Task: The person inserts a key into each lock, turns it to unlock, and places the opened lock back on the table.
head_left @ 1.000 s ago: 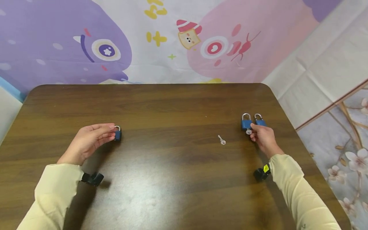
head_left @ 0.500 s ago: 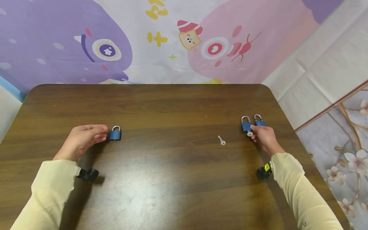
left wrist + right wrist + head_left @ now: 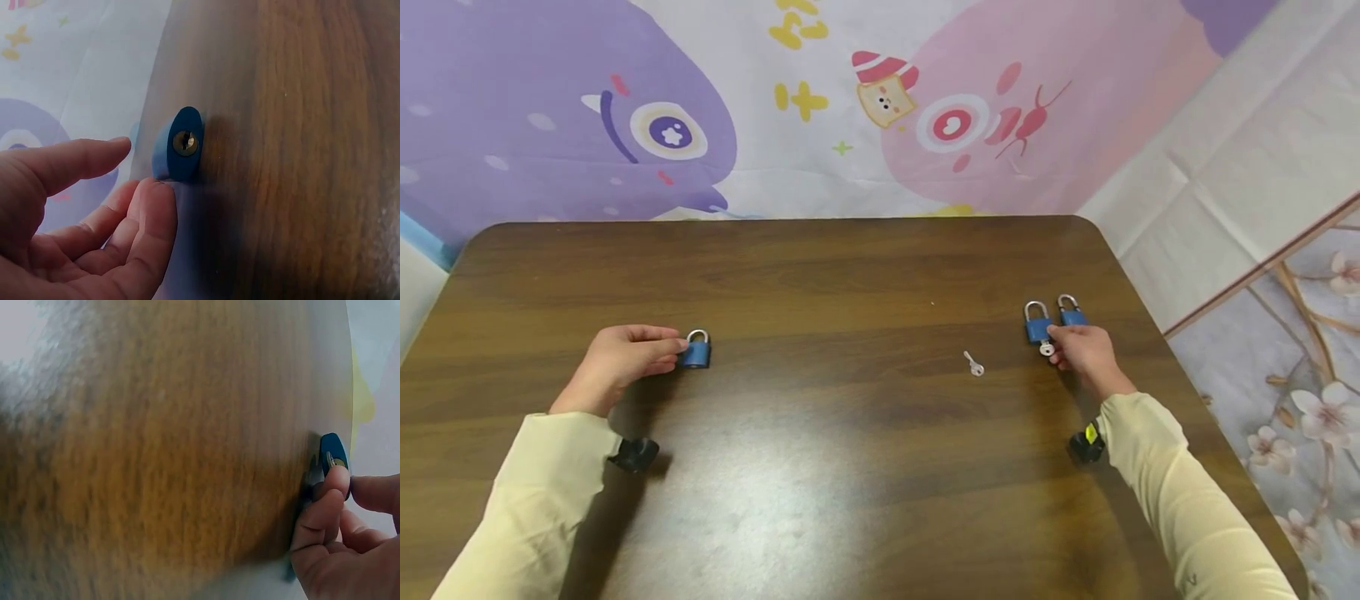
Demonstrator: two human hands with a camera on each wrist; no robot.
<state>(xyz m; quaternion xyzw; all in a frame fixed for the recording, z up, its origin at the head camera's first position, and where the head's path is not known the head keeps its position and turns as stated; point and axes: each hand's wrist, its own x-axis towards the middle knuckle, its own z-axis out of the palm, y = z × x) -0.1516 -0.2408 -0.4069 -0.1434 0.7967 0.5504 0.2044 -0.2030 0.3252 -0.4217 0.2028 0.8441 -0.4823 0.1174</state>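
Observation:
In the head view a blue padlock (image 3: 697, 356) with a closed metal shackle lies on the left of the table. The fingertips of my left hand (image 3: 625, 362) are right at its left edge. The left wrist view shows the brass keyhole (image 3: 185, 143), with the thumb and fingers spread apart beside the lock. On the right, my right hand (image 3: 1088, 357) pinches the lower corner of a second blue padlock (image 3: 1037, 330), which has a key (image 3: 1047, 349) in its bottom. A third blue padlock (image 3: 1072, 318) lies just behind that hand, partly hidden by it.
A loose silver key (image 3: 974, 364) lies on the brown wooden table (image 3: 835, 400), left of the right-hand padlocks. Behind the table hangs a cartoon-printed cloth (image 3: 820, 167). A floral panel (image 3: 1285, 400) borders the right side.
The left padlock, held turned edgeways a second ago, now lies face up. My left hand drew back from it, then came in again to its edge. My right hand stays on its padlock.

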